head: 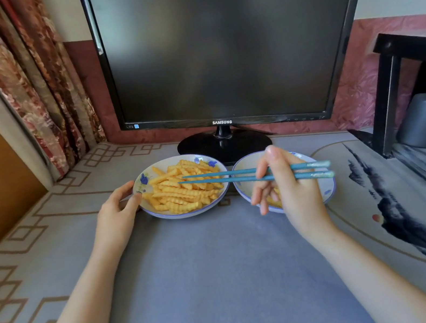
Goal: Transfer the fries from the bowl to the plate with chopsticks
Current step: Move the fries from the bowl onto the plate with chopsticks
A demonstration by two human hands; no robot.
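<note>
Over the middle of the desk (209, 261), the right hand (293, 189) pinches blue chopsticks (209, 179). They run leftward, tips slightly apart and empty, above fries (178, 196) heaped in the left dish (187, 215). The left hand (118, 215) grips that dish's rim. The right dish (327, 186), under the right hand, holds few.

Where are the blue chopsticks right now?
In the head view, the chopsticks sit right of centre, held by the right hand, tips over the fry-filled dish in front of the monitor.
</note>
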